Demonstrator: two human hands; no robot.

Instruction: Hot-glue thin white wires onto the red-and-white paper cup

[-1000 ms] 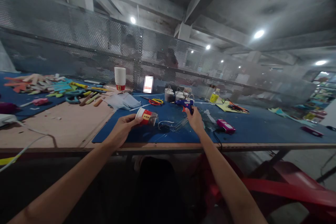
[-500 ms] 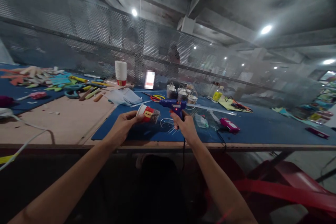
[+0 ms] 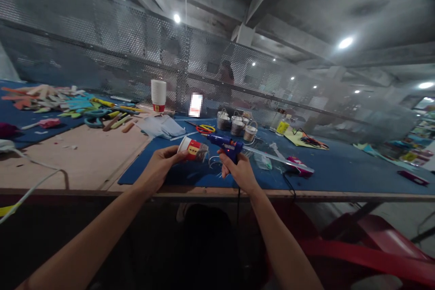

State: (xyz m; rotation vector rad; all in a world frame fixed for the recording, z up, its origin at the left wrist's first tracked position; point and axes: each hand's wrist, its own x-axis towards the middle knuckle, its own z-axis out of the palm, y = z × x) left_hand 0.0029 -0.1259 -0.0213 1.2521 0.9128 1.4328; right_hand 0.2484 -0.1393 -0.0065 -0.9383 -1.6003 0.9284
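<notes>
My left hand (image 3: 160,168) grips a small paper cup (image 3: 192,149) with a red and yellow print, held on its side above the blue mat (image 3: 316,170). My right hand (image 3: 239,172) is wrapped round the handle of a blue glue gun (image 3: 225,143). The gun's nozzle points left, close to the cup's bottom end. A long clear glue stick (image 3: 277,158) juts out behind the gun to the right. Its black cord (image 3: 238,204) hangs down below the table edge.
Red-and-yellow scissors (image 3: 203,129), several small cups with handles (image 3: 236,125), a pink box (image 3: 297,161) and a yellow-labelled bottle (image 3: 282,125) lie on the mat. A stack of white cups (image 3: 158,95) and coloured foam scraps (image 3: 57,102) sit left. A perforated metal screen (image 3: 112,54) backs the table. A red chair (image 3: 374,253) stands right.
My right hand picked the glue gun up from the mat and brought it left toward the cup. The left hand kept hold of the cup, almost still.
</notes>
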